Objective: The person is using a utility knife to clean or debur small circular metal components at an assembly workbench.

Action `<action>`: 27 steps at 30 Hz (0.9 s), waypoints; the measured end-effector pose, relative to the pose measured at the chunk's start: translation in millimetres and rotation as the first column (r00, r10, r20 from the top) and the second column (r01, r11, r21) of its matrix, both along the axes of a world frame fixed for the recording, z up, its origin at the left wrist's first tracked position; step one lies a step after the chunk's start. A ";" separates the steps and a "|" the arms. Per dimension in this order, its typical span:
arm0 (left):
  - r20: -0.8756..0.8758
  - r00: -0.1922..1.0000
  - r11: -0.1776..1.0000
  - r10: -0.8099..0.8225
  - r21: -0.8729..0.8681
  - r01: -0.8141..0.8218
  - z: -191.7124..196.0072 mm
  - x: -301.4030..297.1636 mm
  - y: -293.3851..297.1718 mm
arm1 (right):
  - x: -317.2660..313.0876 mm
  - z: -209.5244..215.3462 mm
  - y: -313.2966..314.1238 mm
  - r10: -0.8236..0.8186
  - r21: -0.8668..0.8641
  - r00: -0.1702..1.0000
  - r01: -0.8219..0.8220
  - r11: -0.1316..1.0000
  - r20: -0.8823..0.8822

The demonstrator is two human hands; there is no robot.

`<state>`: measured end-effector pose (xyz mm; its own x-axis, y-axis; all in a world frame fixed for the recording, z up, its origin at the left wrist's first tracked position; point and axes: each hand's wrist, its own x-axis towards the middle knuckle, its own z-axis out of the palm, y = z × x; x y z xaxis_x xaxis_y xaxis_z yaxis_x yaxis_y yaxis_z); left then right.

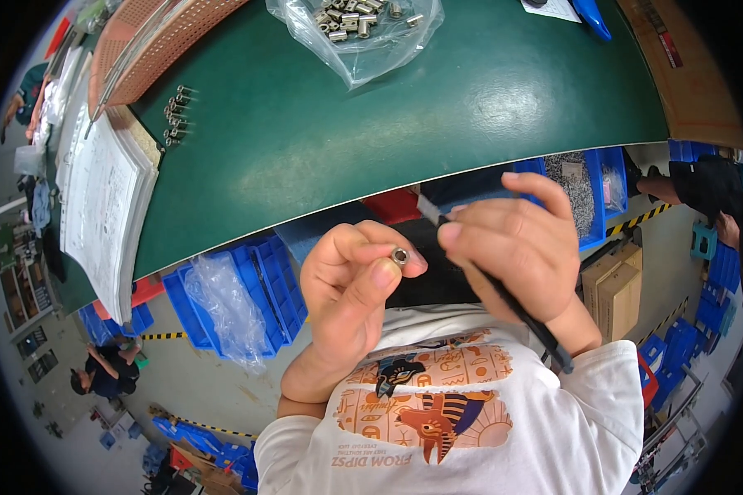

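Note:
Between the thumb and forefinger of my left hand [343, 285] is a small shiny metal sleeve [399, 256], its round bore turned up to view. My right hand [520, 247] grips a craft knife [516, 307] with a long black handle; its flat blade [428, 209] points up and left, apart from the sleeve. Both hands are over my lap, in front of the table edge. On the green table [322, 148], a clear plastic bag [351, 62] lies with many similar metal sleeves [351, 18] in it. Farther left stands a small group of metal pieces [176, 115].
An orange perforated basket [153, 49] and a stack of papers [107, 206] occupy the table's left side. Blue bins [252, 289] are below the edge at left, another blue bin [590, 194] at right. Cardboard boxes [615, 289] stand on the floor. Other people are in the background.

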<state>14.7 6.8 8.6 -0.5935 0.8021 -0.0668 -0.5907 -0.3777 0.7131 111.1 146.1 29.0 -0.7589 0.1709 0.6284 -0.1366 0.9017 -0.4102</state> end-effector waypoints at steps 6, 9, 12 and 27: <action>0.069 0.997 0.999 -0.025 0.043 0.022 2.1 -10.2 8.2 | -12.6 8.2 5.7 0.061 -0.481 0.994 -0.008 0.877 0.094; 0.020 0.999 0.997 0.030 -0.078 -0.028 4.8 -12.8 -5.9 | -35.5 3.4 -6.4 0.179 -0.619 0.984 -0.126 0.775 0.024; 0.185 0.980 0.990 -0.070 -0.109 0.091 7.5 -8.6 -12.2 | -36.7 -5.7 -21.7 0.181 -0.859 0.977 0.004 0.512 0.112; -0.351 0.869 0.936 0.349 0.088 -0.341 2.0 -2.4 16.7 | -42.3 -9.7 1.2 0.142 -0.723 0.989 -0.070 0.687 0.039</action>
